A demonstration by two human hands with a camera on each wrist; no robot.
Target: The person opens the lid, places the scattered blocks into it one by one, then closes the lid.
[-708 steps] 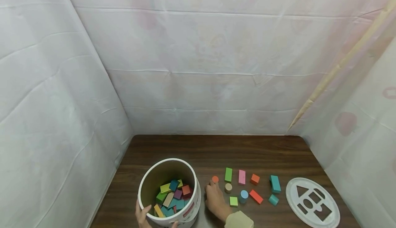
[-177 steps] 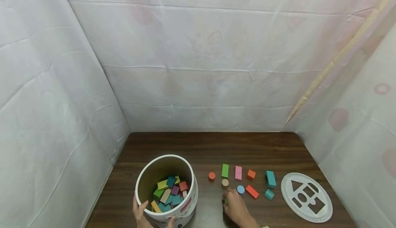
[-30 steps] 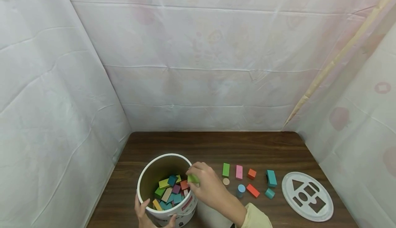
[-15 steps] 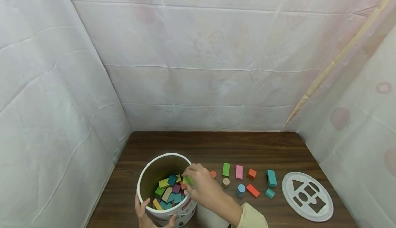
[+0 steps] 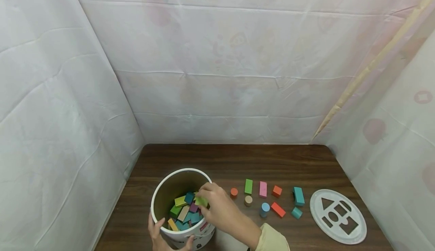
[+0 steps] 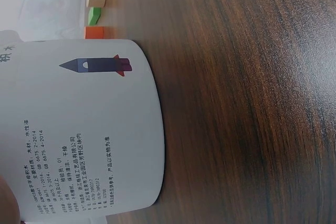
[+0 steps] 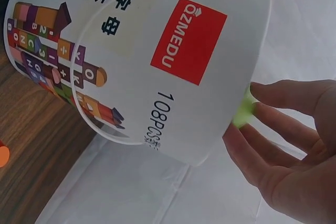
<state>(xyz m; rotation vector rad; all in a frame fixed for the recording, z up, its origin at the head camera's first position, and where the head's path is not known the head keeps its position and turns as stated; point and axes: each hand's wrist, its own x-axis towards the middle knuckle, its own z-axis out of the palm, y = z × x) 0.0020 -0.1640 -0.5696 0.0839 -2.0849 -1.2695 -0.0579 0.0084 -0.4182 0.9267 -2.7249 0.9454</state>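
Observation:
A white bucket (image 5: 204, 239) stands tilted toward the camera at the table's front, with several coloured wooden blocks (image 5: 184, 213) inside. My left hand (image 5: 159, 239) holds it low at the front, fingers on the left side and thumb toward the front. Between the fingertips of my right hand (image 5: 219, 209) is a light green block (image 5: 202, 201), pinched just inside the bucket's right rim, over the other blocks. In the right wrist view the same green block (image 7: 244, 109) is partly hidden behind the bucket's edge. Only a sliver of the left hand shows in the left wrist view.
Right of the bucket lie loose blocks: an orange cylinder (image 5: 234, 193), a green block (image 5: 249, 186), a pink block (image 5: 263, 189), a blue cylinder (image 5: 265, 209), a teal block (image 5: 298, 196) and several others. A white lid with shaped holes (image 5: 355, 237) lies farther right. White sheets surround the table.
My right hand picked up the light green block from the table and carried it left to the bucket. Over the last second it moved further in over the rim. The left hand stays put.

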